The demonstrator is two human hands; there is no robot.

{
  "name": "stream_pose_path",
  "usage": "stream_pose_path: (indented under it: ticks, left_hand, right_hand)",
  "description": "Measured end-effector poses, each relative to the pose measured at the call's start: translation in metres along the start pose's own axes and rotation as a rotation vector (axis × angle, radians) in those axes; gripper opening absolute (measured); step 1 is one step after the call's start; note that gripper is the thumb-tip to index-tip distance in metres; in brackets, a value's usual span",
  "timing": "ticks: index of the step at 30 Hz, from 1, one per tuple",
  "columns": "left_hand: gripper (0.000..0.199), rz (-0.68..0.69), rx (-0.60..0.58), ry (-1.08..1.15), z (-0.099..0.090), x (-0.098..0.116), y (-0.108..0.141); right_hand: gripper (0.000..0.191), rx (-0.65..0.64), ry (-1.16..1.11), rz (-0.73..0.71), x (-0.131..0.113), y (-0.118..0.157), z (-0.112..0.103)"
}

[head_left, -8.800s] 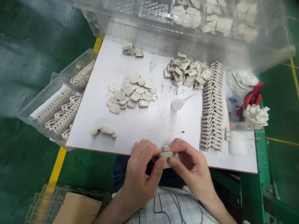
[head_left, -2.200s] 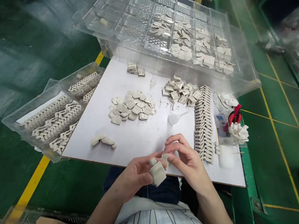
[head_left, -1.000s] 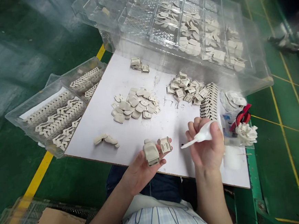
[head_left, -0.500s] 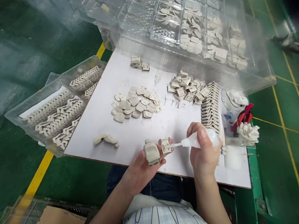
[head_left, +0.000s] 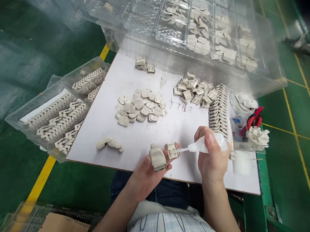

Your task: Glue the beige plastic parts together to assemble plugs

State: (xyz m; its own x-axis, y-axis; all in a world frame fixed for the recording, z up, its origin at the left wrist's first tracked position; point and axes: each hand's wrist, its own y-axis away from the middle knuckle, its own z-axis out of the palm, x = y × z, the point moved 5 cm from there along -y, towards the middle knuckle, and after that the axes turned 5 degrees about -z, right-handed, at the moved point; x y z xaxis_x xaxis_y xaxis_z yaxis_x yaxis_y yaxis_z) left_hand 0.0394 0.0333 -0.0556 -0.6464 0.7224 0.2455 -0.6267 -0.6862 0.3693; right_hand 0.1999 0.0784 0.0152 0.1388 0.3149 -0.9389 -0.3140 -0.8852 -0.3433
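Note:
My left hand [head_left: 146, 175] holds two beige plastic parts over the near edge of the white board [head_left: 146, 136]: a rounded shell [head_left: 157, 158] against the palm and a small ribbed clip [head_left: 171, 150] at the fingertips. My right hand [head_left: 211, 158] grips a small clear squeeze bottle [head_left: 204, 145]. Its thin nozzle points left and its tip touches the ribbed clip.
On the board lie a heap of rounded shells [head_left: 140, 107], a heap of ribbed clips [head_left: 193, 91], a long row of stacked clips [head_left: 218, 108] and a joined piece [head_left: 109, 144]. A clear tray with rows of parts [head_left: 57, 120] sits left, a compartment box [head_left: 199, 30] behind, a small cup with red-handled tool [head_left: 248, 130] right.
My right hand brought the squeeze bottle from upright beside the board down to the clip, nozzle tip against it. My left hand stays still with both parts.

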Motion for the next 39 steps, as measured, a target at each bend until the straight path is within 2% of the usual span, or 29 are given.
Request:
stream_pose_path:
  ticks: [5,9,12,21,24,27,29,31,34,36,39]
  left_hand:
    - [0.039,0.006,-0.054,-0.01,0.003,0.0,0.0]
    - [0.038,0.008,-0.051,0.0,0.006,0.002,-0.001]
    - [0.038,0.004,-0.057,0.005,0.008,0.003,0.0]
    - [0.038,-0.009,0.001,-0.002,0.005,0.003,-0.001]
    - [0.038,-0.011,-0.003,0.004,0.004,0.002,-0.001]
    - [0.039,-0.02,0.031,0.018,0.001,0.0,0.0]
    - [0.039,-0.028,0.057,0.028,0.001,0.0,0.001]
    - [0.039,-0.032,0.072,0.03,0.002,0.0,0.001]
    - [0.039,-0.037,0.068,0.023,0.004,0.001,0.001]
    - [0.038,-0.036,0.059,0.025,0.006,0.002,0.0]
    - [0.038,-0.03,0.067,0.045,0.006,0.003,0.0]
  right_hand:
    - [0.041,0.021,-0.014,0.009,0.0,0.0,-0.002]
    - [0.04,0.074,-0.03,0.019,0.0,0.0,-0.009]
    - [0.038,0.057,-0.007,0.021,0.0,0.001,-0.011]
    - [0.041,0.039,-0.011,0.029,0.002,0.001,-0.01]
    - [0.044,0.082,-0.079,0.099,0.004,0.0,-0.01]
    - [0.05,0.182,-0.184,0.252,0.015,-0.002,-0.016]
    - [0.051,0.194,-0.187,0.355,0.027,-0.003,-0.018]
    - [0.048,0.108,-0.088,0.388,0.038,-0.004,-0.018]
    - [0.031,-0.078,0.237,0.306,0.047,-0.005,-0.012]
    - [0.022,-0.129,0.43,0.245,0.049,-0.005,-0.007]
    - [0.02,-0.168,0.528,0.202,0.041,-0.001,-0.001]
